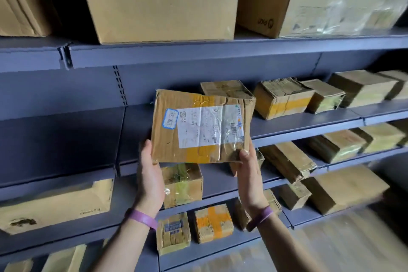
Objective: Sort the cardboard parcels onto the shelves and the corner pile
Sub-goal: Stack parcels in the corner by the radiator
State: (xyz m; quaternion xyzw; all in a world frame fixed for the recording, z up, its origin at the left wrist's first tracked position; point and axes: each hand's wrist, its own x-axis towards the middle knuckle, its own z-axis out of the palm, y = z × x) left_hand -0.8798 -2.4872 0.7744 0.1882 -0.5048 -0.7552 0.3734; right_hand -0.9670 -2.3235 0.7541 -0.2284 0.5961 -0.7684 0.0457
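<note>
Currently my grip is closed on the parcel [198, 127], left hand [151, 174] and right hand [249, 174] at its lower corners, long axis sideways, shelf [309, 122] directly beyond.

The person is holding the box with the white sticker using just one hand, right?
Not quite. The head view shows two hands holding it, not one: the left hand grips the box at its lower left corner and the right hand grips its lower right corner. The box does have the white sticker.

Two hands [152, 174] [250, 174], two purple wristbands [143, 218] [260, 216], one held parcel [167, 139] with two labels [209, 126] [170, 118]
</note>
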